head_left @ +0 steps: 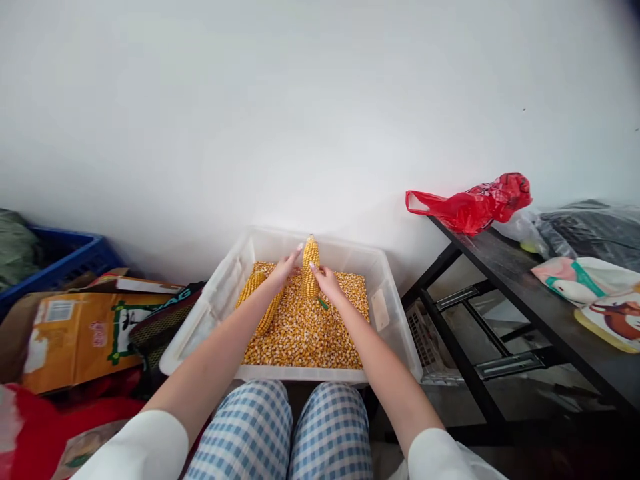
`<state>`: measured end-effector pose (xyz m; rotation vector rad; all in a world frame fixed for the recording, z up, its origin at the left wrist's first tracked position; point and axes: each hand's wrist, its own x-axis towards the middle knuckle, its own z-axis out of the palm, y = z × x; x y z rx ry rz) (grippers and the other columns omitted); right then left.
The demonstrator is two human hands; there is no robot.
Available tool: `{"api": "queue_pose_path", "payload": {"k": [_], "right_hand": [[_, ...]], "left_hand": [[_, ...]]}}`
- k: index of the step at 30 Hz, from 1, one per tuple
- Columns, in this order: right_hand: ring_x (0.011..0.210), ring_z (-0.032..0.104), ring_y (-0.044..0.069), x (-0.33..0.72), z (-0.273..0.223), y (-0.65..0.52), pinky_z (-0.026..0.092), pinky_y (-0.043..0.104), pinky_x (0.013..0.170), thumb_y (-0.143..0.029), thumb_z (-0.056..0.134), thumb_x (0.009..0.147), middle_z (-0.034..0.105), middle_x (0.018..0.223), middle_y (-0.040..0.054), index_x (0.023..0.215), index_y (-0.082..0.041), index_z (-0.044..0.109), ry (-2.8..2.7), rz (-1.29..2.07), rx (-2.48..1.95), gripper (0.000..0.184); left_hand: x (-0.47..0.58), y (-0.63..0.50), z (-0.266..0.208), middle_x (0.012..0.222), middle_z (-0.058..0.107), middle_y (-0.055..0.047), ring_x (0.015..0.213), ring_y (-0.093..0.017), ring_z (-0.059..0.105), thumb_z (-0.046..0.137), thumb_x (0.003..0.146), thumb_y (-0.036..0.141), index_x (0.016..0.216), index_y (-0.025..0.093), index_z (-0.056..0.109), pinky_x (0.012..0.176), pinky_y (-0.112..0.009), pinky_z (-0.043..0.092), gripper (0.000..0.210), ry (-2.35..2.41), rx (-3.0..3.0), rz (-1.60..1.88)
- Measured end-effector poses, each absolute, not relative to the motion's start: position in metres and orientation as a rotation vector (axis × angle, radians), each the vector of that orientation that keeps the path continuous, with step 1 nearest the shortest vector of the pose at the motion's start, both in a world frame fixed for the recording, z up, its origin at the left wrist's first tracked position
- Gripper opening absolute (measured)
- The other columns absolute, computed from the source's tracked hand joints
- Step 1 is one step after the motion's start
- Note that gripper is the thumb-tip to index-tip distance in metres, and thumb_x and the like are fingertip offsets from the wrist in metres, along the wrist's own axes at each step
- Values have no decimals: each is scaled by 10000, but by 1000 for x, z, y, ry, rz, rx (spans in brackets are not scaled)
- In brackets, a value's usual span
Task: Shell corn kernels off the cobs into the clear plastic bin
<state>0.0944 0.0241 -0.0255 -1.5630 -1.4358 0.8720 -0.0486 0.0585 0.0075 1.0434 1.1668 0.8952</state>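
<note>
An upright yellow corn cob (pixel 311 257) stands over the loose kernels, its pale tip pointing up. My right hand (pixel 327 283) grips its right side, with the thumb lying across the front. On the other side, my left hand (pixel 286 267) has its fingers stretched out, the tips close to the cob; I cannot tell whether they touch it. More corn cobs (pixel 269 319) lie at the left of the clear plastic bin (pixel 393 293), partly hidden by my left forearm. Corn kernels (pixel 305 340) cover the bin's floor, and a small green piece (pixel 323 303) rests on them below my right hand.
A white wall (pixel 320 120) rises behind the bin. At left are a cardboard box (pixel 75 340), a black mesh bag (pixel 160 333) and a blue crate (pixel 75 257). To the right, a black folding table (pixel 500 273) carries a red plastic bag (pixel 475 203) and other packages.
</note>
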Motion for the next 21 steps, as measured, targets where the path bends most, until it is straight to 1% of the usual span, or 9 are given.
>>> {"api": "queue_pose_path", "payload": {"k": [3,5,7,8,11,13,15,18,21], "right_hand": [[636,620,129,96,-22,27,471,229,570,-559,191,833,662,810,87,967,-140,569,-1423,1055,-1471,580],[635,621,122,102,-27,27,463,217,560,-505,170,859,663,833,93,992,-131,563,-1526,959,-1693,558],[676,623,128,111,-37,24,452,213,578,-464,233,862,662,862,91,964,-139,581,-1722,759,-2001,488],[694,624,150,115,-43,22,449,228,594,-460,334,832,665,837,94,901,-137,607,-1796,727,-2086,429],[729,622,203,120,-59,16,441,253,624,-376,615,658,673,776,86,748,-147,642,-1923,750,-2192,248],[745,621,209,119,-62,15,436,251,635,-310,652,615,676,771,80,710,-152,649,-1973,765,-2223,184],[708,623,199,119,-58,16,434,247,627,-273,620,646,674,726,84,709,-144,655,-1992,775,-2234,147],[596,612,170,127,-40,18,431,248,592,-278,527,731,661,659,75,884,-136,643,-1964,751,-2207,238],[594,598,135,136,-15,18,432,244,606,-331,477,770,660,755,38,1100,-198,538,-1835,630,-2057,361]], "left_hand": [[-39,55,-4,741,646,-121,633,-226,611,612,619,517,926,139,564,586,-328,475,489,887,836,680],[-39,55,-6,624,630,-86,521,-196,589,659,598,442,840,135,572,522,-306,476,400,863,743,723],[-42,56,-4,562,611,-56,475,-179,576,668,595,419,809,141,565,484,-288,473,366,876,672,802],[-44,57,-1,549,606,-49,471,-176,577,662,600,426,803,144,561,475,-282,473,363,868,642,835],[-48,57,10,556,610,-48,488,-182,591,621,621,500,808,155,557,474,-287,482,398,786,585,885],[-48,55,18,564,613,-51,497,-186,596,572,635,568,817,159,561,480,-295,486,448,728,569,909],[-47,52,24,568,613,-57,510,-190,600,513,657,615,842,155,568,493,-302,490,498,671,559,922],[-48,49,28,585,616,-65,540,-199,609,459,687,631,905,140,569,521,-316,495,548,610,545,940],[-50,51,27,618,622,-78,581,-220,620,447,691,635,931,125,563,544,-342,501,576,564,545,951]]}}
